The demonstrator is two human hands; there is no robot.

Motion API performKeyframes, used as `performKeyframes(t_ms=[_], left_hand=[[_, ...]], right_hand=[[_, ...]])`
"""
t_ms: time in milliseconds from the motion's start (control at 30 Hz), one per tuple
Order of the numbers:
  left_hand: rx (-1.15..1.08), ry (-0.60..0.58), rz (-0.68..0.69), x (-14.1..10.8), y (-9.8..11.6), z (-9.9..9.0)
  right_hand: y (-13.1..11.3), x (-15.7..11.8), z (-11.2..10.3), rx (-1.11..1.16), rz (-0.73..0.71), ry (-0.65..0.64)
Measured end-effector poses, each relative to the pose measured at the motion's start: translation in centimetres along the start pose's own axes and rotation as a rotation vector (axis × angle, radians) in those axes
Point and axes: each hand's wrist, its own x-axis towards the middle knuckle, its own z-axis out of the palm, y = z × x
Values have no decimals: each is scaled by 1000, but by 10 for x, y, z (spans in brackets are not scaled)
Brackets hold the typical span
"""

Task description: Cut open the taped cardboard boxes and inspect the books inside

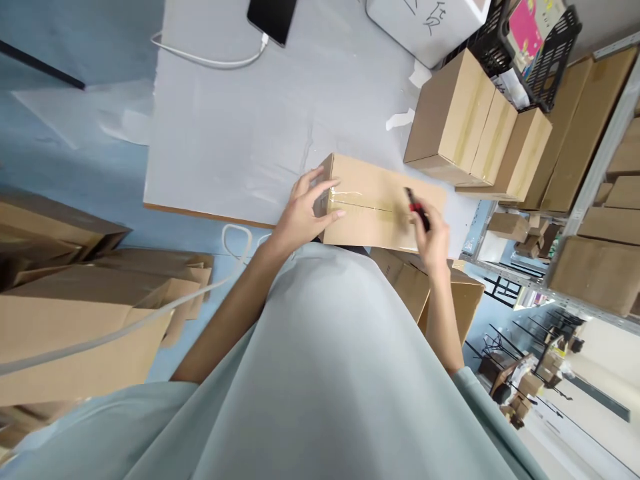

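A long cardboard box [370, 230] lies on the table near its front edge, with clear tape along its top seam. My left hand [305, 207] rests at the box's left end, thumb and fingers spread over the corner and top. In my right hand [433, 237] is a red and black box cutter [419, 210], held above the right part of the box. Motion blurs the cutter, and I cannot tell whether its tip touches the cardboard.
Three taped cartons [465, 120] stand to the right on the grey table [225, 133]. Behind them are a white container [425, 27] and a black crate [545, 80]. A phone [273, 17] with a white cable lies at the back. Flattened cardboard [80, 327] leans at left; shelves [575, 213] stand right.
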Motion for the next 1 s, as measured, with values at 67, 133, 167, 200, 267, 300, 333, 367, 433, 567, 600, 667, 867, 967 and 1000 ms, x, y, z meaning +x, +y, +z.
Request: performKeyframes(t_ms=[67,133,167,200,267,300,333,367,433,567,600,667,867,967,1000], left_hand=[[-19,-53,-20,2,1,1],[-51,-76,-32,2,-2,3],[-65,-80,-31,1,-4,4],[-76,-81,-28,1,-6,5],[-94,-79,-20,-1,-8,6],[-101,-78,-17,-1,-9,7],[-107,-77,-14,-1,-10,7],[-111,-77,-13,-1,-10,8],[-114,-78,-13,0,-10,9],[-128,-81,-8,1,-12,10],[-132,-82,-7,2,-12,10],[-136,-82,-10,2,-13,11],[-131,-78,-20,4,-15,10],[-141,-81,-31,5,-15,8],[-143,-78,-39,5,-15,8]], right_hand=[[-33,9,8,-66,-159,-192],[-63,18,14,-187,-239,-359],[-75,22,15,-254,-264,-430],[-86,26,15,-320,-286,-491],[-100,31,13,-435,-319,-582],[-104,33,12,-480,-328,-611],[-108,34,11,-516,-332,-632],[-110,35,10,-544,-331,-645],[-113,34,9,-587,-323,-657],[-122,29,12,-666,-317,-653],[-124,28,13,-684,-324,-650],[-130,28,12,-714,-350,-647],[-144,38,6,-790,-429,-711],[-140,44,4,-812,-446,-716],[-136,45,3,-816,-455,-715]])
